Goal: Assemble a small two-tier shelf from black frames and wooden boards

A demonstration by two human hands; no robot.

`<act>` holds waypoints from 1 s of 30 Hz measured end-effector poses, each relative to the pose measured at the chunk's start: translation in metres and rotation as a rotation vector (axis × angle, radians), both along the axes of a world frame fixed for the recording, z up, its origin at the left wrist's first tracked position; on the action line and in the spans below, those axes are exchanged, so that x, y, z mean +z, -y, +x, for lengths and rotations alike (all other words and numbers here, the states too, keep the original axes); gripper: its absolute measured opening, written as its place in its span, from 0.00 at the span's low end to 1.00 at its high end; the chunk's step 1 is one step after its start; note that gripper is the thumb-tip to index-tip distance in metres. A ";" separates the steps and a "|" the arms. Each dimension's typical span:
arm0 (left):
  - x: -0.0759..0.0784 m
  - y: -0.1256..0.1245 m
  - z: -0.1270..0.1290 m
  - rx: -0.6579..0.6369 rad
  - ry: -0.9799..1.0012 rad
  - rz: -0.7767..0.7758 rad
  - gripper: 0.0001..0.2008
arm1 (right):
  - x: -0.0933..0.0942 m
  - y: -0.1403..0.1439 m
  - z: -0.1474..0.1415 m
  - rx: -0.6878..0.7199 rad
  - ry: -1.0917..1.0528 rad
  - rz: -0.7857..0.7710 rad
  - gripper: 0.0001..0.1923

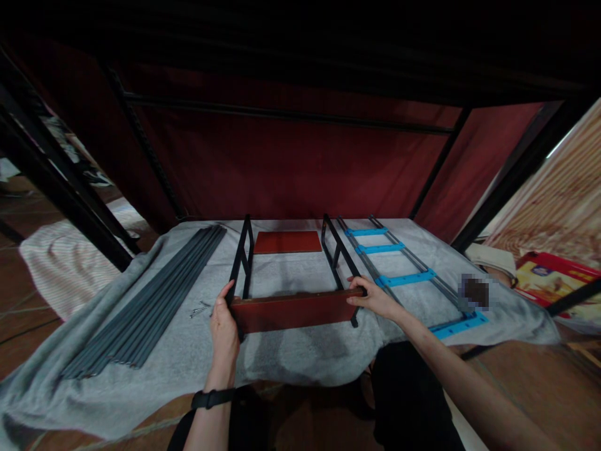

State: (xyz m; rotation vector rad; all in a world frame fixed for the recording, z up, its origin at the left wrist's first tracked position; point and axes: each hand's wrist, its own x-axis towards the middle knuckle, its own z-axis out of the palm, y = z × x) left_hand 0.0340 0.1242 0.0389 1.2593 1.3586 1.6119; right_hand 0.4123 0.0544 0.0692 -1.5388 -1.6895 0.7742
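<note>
A reddish-brown board (291, 315) stands on its long edge between two black metal side frames on the grey cloth. My left hand (223, 326), with a dark band at its wrist, is closed around the board's left end where it meets the left side frame (243, 254). The fingers of my right hand (374, 299) grip the board's right end, beside the right side frame (342, 255). Between the far ends of the frames lies a second reddish-brown board (287, 242), flat on the cloth. Several small metal screws (200, 309) lie left of my left hand.
Several long grey tubes (157, 297) lie bundled at the left. On the right rests a ladder-like frame of grey tubes with blue crosspieces (408, 277). Black metal posts (439, 169) and a dark red curtain (291, 169) enclose the back. A red-yellow package (556, 282) sits far right.
</note>
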 end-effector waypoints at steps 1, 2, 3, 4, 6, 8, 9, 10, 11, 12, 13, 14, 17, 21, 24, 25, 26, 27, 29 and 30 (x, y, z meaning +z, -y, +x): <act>0.000 0.001 0.000 -0.024 0.047 0.009 0.31 | -0.001 0.000 0.000 0.000 -0.001 0.000 0.13; 0.001 0.002 0.001 -0.054 0.105 0.027 0.31 | -0.002 -0.001 0.000 0.001 -0.001 0.001 0.14; 0.002 0.004 0.001 -0.085 0.161 0.048 0.30 | -0.003 -0.001 0.000 0.001 -0.004 0.005 0.14; 0.002 0.006 0.001 -0.116 0.201 0.062 0.29 | -0.004 -0.001 0.001 0.001 -0.010 0.011 0.14; 0.004 0.011 0.000 -0.180 0.224 0.053 0.33 | -0.007 -0.001 0.002 -0.001 -0.024 0.020 0.14; 0.005 0.015 -0.001 -0.231 0.192 0.002 0.40 | -0.011 -0.001 0.004 -0.009 -0.026 0.018 0.15; 0.005 0.017 -0.002 -0.250 0.178 -0.016 0.42 | -0.012 -0.001 0.005 -0.014 -0.018 0.011 0.15; 0.005 0.018 -0.003 -0.264 0.171 -0.023 0.42 | -0.014 -0.002 0.007 -0.017 -0.013 0.003 0.16; 0.005 0.019 -0.004 -0.277 0.173 -0.024 0.42 | -0.015 -0.002 0.008 -0.014 -0.008 -0.005 0.16; 0.004 0.019 -0.004 -0.290 0.177 -0.024 0.42 | -0.015 -0.002 0.010 -0.011 -0.005 -0.010 0.17; 0.004 0.019 -0.005 -0.299 0.183 -0.023 0.41 | -0.016 -0.003 0.011 -0.004 -0.003 -0.014 0.17; 0.003 0.019 -0.005 -0.303 0.188 -0.022 0.41 | -0.016 -0.003 0.012 0.003 -0.001 -0.015 0.18; 0.003 0.018 -0.005 -0.305 0.193 -0.033 0.41 | -0.017 -0.003 0.013 -0.001 0.004 -0.010 0.19; 0.002 0.018 -0.005 -0.317 0.211 -0.058 0.42 | -0.017 -0.002 0.014 -0.018 -0.005 -0.018 0.21; 0.001 0.018 -0.006 -0.320 0.220 -0.055 0.43 | -0.017 -0.001 0.013 -0.017 0.002 -0.034 0.21; 0.000 0.018 -0.006 -0.324 0.219 -0.052 0.43 | -0.016 -0.001 0.013 -0.018 0.008 -0.034 0.21; -0.001 0.018 -0.006 -0.325 0.214 -0.050 0.43 | -0.015 0.000 0.012 -0.020 0.015 -0.031 0.20; -0.001 0.018 -0.006 -0.324 0.204 -0.047 0.42 | -0.014 0.001 0.012 -0.019 0.024 -0.026 0.20; -0.002 0.017 -0.005 -0.310 0.174 -0.034 0.41 | -0.011 0.002 0.010 -0.015 0.054 -0.016 0.21; -0.002 0.017 -0.005 -0.298 0.156 -0.022 0.40 | -0.010 0.002 0.009 -0.012 0.073 -0.012 0.21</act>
